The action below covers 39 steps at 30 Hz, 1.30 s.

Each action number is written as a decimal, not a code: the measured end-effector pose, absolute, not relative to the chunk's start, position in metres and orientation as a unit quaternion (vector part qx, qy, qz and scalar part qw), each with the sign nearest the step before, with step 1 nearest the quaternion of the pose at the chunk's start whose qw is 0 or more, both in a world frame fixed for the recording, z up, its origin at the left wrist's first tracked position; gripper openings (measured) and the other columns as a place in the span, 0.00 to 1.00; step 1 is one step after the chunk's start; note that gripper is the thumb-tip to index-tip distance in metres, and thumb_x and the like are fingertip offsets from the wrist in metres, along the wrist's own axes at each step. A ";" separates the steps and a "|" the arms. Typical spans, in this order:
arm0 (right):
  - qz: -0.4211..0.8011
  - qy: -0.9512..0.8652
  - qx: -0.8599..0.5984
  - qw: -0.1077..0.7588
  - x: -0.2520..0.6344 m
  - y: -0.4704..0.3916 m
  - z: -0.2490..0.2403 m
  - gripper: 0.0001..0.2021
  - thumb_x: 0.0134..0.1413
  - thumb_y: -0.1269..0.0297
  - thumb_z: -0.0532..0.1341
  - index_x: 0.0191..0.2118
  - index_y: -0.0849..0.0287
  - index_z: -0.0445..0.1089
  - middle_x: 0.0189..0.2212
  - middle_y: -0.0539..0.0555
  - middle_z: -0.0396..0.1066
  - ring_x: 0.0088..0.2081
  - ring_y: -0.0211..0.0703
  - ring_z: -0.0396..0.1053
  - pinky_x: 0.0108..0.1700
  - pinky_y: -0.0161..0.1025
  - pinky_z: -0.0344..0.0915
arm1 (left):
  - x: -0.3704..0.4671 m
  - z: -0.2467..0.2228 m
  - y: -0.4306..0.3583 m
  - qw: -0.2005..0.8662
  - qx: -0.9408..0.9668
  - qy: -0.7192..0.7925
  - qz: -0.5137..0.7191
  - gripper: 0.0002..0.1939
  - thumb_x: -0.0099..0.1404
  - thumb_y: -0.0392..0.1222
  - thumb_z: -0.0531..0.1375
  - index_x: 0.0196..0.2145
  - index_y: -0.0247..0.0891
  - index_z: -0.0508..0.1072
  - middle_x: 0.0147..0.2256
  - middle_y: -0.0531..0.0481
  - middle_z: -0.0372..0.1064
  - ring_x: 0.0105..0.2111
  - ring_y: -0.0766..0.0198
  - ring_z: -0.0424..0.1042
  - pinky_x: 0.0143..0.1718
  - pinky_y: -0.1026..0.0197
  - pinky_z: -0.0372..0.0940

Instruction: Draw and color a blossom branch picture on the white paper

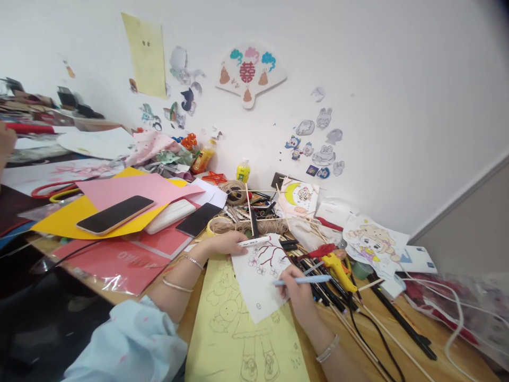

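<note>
A white sheet (258, 294) with a drawn dark red branch and blossoms lies tilted on a large yellow paper (214, 350) with pencil figures. My left hand (228, 242) rests at the sheet's upper left corner, closed on a white marker (260, 241) with a red band. My right hand (296, 289) is at the sheet's right side, its fingers wrapped round a light blue pen (314, 279) that points left over the paper. The pen's tip is near the blossoms; whether it touches the sheet is too small to tell.
Right of the sheet lie black markers (328, 297), a yellow glue gun (340, 271) and wooden sticks. Two phones (115, 214) and coloured papers (59, 217) cover the left side. Bottles (243, 171) stand by the wall. Another person's hand (6, 143) shows at the far left edge.
</note>
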State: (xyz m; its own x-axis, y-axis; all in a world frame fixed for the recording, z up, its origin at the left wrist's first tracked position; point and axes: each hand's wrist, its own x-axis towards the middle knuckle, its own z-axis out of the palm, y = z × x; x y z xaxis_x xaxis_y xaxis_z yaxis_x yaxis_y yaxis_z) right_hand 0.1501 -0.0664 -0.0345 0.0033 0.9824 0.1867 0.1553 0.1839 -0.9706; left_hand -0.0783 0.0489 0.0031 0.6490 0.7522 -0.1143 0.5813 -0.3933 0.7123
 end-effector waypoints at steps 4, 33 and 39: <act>0.364 -0.571 -0.474 0.564 0.166 -0.060 -0.031 0.09 0.47 0.59 0.60 0.26 0.57 0.63 0.21 0.48 0.65 0.23 0.37 0.63 0.27 0.34 0.60 | -0.087 0.002 0.053 0.377 0.833 0.391 0.108 0.10 0.55 0.47 0.55 0.30 0.37 0.67 0.26 0.53 0.67 0.25 0.65 0.66 0.24 0.66 0.59; 0.273 -0.742 -0.495 0.360 0.147 -0.053 -0.048 0.15 0.48 0.63 0.52 0.15 0.56 0.51 0.12 0.44 0.56 0.18 0.35 0.54 0.23 0.32 0.51 | -0.088 0.001 0.055 0.371 0.819 0.428 0.095 0.08 0.52 0.44 0.56 0.28 0.38 0.67 0.22 0.53 0.66 0.20 0.64 0.66 0.19 0.66 0.58; 0.277 -0.733 -0.503 0.365 0.147 -0.053 -0.049 0.15 0.48 0.64 0.52 0.15 0.55 0.50 0.12 0.45 0.57 0.18 0.35 0.54 0.22 0.33 0.51 | -0.088 0.003 0.053 0.392 0.810 0.425 0.095 0.09 0.52 0.45 0.55 0.29 0.38 0.67 0.22 0.53 0.64 0.19 0.63 0.66 0.17 0.65 0.60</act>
State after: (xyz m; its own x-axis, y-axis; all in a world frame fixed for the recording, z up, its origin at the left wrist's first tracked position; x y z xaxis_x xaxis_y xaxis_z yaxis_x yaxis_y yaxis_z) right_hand 0.1466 -0.0532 -0.0491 -0.2281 0.9395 0.2554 0.5350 0.3401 -0.7734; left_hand -0.0877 0.0527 0.0028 0.6206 0.7634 -0.1791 0.6147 -0.3318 0.7156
